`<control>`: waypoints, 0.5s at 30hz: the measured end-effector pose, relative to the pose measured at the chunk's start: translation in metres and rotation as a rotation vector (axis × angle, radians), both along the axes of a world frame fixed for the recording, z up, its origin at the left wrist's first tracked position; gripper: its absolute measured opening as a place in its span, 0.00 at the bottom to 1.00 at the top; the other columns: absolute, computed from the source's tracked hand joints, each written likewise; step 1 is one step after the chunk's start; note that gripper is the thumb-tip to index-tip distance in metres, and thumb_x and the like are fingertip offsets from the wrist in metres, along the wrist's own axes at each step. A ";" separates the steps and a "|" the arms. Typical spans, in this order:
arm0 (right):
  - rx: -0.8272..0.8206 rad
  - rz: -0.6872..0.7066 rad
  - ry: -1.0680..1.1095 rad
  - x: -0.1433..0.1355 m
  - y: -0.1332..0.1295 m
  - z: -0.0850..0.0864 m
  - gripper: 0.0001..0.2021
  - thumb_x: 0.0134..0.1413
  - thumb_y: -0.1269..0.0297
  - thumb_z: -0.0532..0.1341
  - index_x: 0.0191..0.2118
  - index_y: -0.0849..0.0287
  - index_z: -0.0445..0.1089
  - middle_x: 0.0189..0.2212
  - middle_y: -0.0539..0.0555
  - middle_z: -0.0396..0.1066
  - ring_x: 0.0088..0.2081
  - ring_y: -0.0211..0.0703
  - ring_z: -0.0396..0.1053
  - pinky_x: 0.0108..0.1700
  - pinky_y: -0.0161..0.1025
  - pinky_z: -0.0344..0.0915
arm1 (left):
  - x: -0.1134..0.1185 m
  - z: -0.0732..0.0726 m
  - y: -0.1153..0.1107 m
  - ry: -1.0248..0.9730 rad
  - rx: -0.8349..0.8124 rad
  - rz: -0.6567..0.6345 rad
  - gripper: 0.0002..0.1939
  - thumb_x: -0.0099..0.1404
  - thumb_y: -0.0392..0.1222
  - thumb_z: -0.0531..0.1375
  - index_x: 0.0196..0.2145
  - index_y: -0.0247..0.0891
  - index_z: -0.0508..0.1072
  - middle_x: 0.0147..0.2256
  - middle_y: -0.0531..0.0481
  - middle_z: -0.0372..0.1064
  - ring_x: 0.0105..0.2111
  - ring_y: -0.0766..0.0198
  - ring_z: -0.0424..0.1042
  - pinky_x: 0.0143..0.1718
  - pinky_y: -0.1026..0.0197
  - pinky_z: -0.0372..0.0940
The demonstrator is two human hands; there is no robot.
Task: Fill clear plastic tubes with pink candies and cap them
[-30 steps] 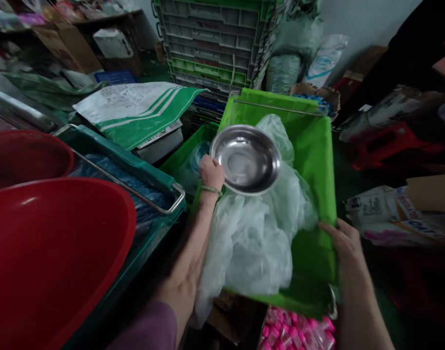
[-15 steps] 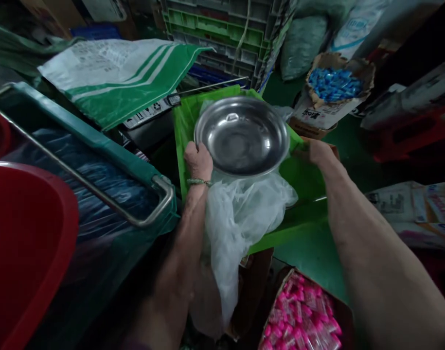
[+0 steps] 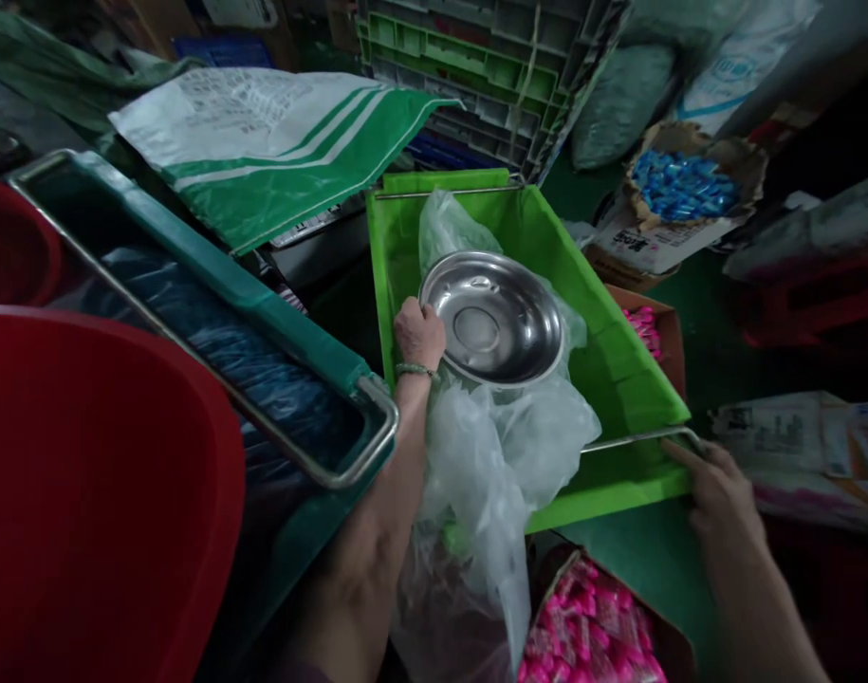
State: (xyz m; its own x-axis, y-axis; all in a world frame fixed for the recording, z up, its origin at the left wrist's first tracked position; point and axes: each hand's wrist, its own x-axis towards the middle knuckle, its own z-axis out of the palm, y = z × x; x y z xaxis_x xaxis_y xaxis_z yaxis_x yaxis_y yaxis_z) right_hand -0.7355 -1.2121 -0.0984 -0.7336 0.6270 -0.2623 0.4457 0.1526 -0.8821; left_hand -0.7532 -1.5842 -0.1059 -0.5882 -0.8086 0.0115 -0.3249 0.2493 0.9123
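A green crate (image 3: 618, 356) opens upward, long axis running far left to near right, with a clear bag (image 3: 469, 441) spilling over its near side. On the bag a steel basin (image 3: 494, 327) faces up, left rim clasped by the left hand (image 3: 420, 334); the right hand (image 3: 722, 489) touches the crate's near right corner, finger grip unclear.

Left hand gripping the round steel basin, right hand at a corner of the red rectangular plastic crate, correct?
Not red: in the head view the rectangular plastic crate is bright green. The left hand grips the round steel basin, the right hand at that corner.
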 end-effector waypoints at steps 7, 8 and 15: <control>-0.541 -0.151 -0.164 0.048 -0.057 -0.040 0.11 0.43 0.70 0.65 0.37 0.58 0.73 0.32 0.51 0.75 0.30 0.41 0.74 0.33 0.36 0.75 | -0.005 -0.001 0.006 0.075 -0.075 -0.060 0.20 0.63 0.28 0.55 0.21 0.43 0.49 0.22 0.52 0.57 0.28 0.61 0.62 0.34 0.60 0.56; -0.564 -0.134 -0.159 0.055 -0.062 -0.041 0.13 0.42 0.69 0.65 0.38 0.58 0.73 0.33 0.51 0.75 0.31 0.41 0.74 0.34 0.36 0.75 | -0.006 -0.001 0.007 0.086 -0.078 -0.057 0.20 0.63 0.28 0.54 0.21 0.43 0.49 0.22 0.52 0.56 0.27 0.62 0.61 0.34 0.60 0.56; -0.534 -0.116 -0.042 0.066 -0.078 -0.049 0.14 0.36 0.66 0.64 0.35 0.56 0.66 0.26 0.45 0.71 0.29 0.39 0.72 0.31 0.34 0.73 | 0.012 0.016 0.006 0.097 -0.068 -0.084 0.21 0.62 0.27 0.55 0.20 0.43 0.48 0.21 0.55 0.51 0.26 0.63 0.57 0.33 0.60 0.54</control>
State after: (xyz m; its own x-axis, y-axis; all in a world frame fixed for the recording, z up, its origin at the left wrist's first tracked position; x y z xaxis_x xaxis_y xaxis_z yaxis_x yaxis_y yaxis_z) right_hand -0.6694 -1.2900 -0.1471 -0.6495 0.4748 -0.5938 0.4695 -0.3638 -0.8045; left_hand -0.7415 -1.5787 -0.0898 -0.6472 -0.7520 0.1249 -0.2114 0.3345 0.9184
